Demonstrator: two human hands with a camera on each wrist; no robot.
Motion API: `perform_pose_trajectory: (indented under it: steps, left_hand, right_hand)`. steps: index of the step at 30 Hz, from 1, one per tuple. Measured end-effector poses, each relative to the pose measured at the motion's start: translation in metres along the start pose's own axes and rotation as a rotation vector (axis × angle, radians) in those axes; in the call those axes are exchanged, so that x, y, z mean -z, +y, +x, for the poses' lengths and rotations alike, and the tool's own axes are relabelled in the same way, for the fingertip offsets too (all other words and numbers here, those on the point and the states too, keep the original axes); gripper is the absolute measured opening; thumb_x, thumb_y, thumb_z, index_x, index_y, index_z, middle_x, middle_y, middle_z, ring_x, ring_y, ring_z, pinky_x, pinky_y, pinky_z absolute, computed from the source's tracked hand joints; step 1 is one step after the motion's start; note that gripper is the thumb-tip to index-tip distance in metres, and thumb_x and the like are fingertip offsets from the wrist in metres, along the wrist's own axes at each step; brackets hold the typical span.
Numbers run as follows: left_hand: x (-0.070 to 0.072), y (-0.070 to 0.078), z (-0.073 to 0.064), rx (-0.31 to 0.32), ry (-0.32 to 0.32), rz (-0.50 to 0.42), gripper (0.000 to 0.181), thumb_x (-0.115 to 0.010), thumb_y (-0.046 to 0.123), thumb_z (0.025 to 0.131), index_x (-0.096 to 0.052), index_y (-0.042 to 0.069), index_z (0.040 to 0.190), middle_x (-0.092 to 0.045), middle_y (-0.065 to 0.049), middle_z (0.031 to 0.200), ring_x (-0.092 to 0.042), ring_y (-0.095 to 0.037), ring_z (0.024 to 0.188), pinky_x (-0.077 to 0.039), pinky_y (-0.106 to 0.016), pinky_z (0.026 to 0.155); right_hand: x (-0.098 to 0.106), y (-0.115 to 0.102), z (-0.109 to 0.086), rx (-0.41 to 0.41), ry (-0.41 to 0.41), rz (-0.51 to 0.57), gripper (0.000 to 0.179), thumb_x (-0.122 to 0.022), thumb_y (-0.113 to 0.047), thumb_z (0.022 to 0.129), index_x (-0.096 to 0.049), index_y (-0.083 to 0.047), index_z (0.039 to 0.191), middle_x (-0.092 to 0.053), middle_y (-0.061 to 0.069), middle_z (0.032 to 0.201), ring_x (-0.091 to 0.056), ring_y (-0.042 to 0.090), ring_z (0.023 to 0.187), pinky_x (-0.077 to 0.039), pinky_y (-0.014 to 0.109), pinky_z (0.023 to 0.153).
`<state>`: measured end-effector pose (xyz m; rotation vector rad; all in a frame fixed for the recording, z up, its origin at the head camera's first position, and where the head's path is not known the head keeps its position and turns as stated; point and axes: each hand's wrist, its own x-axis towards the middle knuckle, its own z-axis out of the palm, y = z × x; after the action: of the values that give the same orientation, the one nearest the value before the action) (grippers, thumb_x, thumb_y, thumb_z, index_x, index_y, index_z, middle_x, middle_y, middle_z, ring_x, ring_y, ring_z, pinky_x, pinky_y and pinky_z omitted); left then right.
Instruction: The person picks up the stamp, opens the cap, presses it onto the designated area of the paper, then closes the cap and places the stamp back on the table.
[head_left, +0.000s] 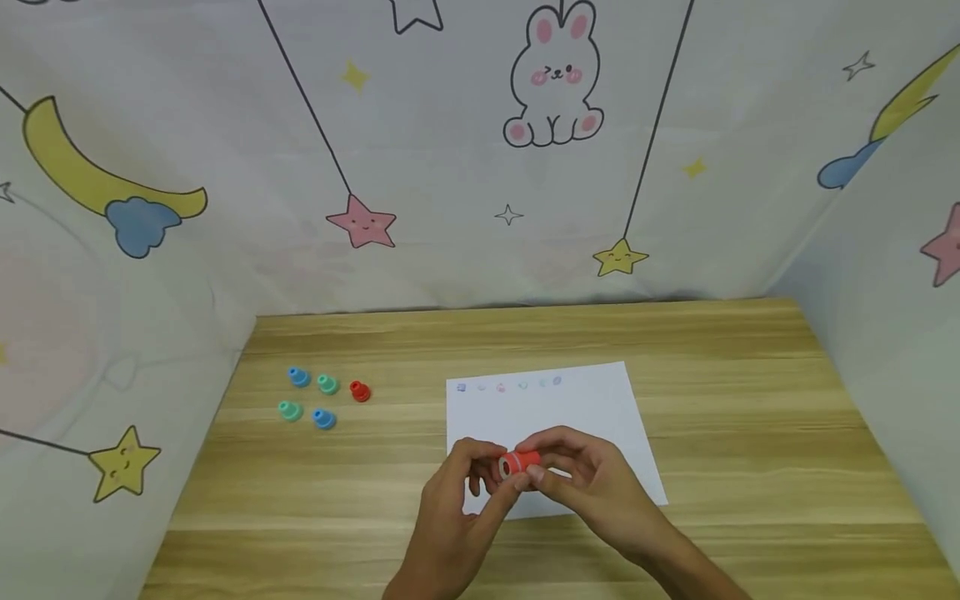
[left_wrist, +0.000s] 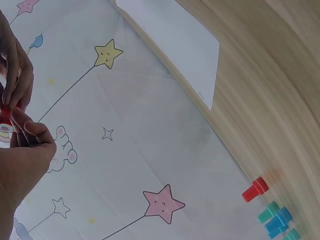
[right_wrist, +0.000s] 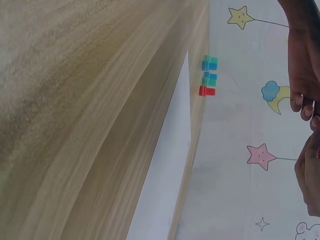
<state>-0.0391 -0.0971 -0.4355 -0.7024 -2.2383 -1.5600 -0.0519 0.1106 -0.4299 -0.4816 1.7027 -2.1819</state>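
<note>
Over the white sheet of paper (head_left: 555,417), both hands hold a small red stamp (head_left: 528,459) lying roughly sideways. The left hand (head_left: 459,510) pinches its wider end, which faces left and has a pale band around it. On the narrower end, the thumb and fingers of the right hand (head_left: 603,483) grip from the other side. In the left wrist view a round, colourful face of the stamp (left_wrist: 5,131) shows beside the fingers. The right wrist view shows only a sliver of red, mostly hidden by the hands. Several small faint prints (head_left: 501,387) line the paper's upper edge.
To the left on the wooden table (head_left: 735,400) stand several more stamps: a red stamp (head_left: 360,391), blue stamps (head_left: 324,418) and green stamps (head_left: 290,410). A white cloth backdrop (head_left: 450,267) with cartoon drawings encloses the table at the back and sides.
</note>
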Motion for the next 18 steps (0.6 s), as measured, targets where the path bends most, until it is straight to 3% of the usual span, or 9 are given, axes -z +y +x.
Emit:
perform_pose_trajectory:
  steps: [4,10,14,18]
  left_hand:
    - [0.003,-0.002,0.0,-0.074,-0.012,-0.104,0.029,-0.082,0.002,0.092,-0.06,0.008,0.109,-0.062,0.003,0.087,-0.056,-0.006,0.078,-0.051,-0.018,0.068]
    - [0.009,-0.001,0.003,-0.087,-0.051,-0.16,0.026,-0.081,0.0,0.092,-0.06,0.009,0.105,-0.062,0.002,0.086,-0.058,-0.007,0.079,-0.053,-0.02,0.069]
    - [0.015,-0.002,0.0,-0.081,-0.064,-0.118,0.028,-0.082,0.003,0.092,-0.063,0.009,0.111,-0.063,0.004,0.087,-0.059,-0.006,0.079,-0.054,-0.02,0.069]
    - [0.021,-0.003,-0.005,-0.082,-0.096,0.01,0.032,-0.084,0.013,0.093,-0.064,0.012,0.118,-0.062,0.005,0.093,-0.059,-0.007,0.083,-0.054,-0.019,0.073]
  right_hand:
    - [-0.002,0.001,-0.002,0.028,-0.029,-0.008,0.022,-0.063,0.003,0.104,-0.064,0.007,0.126,-0.072,0.011,0.123,-0.074,0.017,0.111,-0.062,0.036,0.094]
    - [-0.004,-0.001,-0.002,0.079,-0.033,-0.023,0.02,-0.062,0.008,0.103,-0.067,0.006,0.122,-0.073,0.015,0.122,-0.075,0.019,0.11,-0.063,0.038,0.091]
    - [-0.008,-0.001,-0.002,0.085,-0.045,-0.053,0.021,-0.062,0.006,0.103,-0.066,0.003,0.123,-0.071,0.015,0.122,-0.076,0.021,0.109,-0.064,0.04,0.09]
    - [-0.011,0.003,-0.002,0.089,-0.058,-0.029,0.022,-0.061,0.007,0.103,-0.06,0.004,0.125,-0.066,0.015,0.121,-0.077,0.021,0.106,-0.065,0.041,0.087]
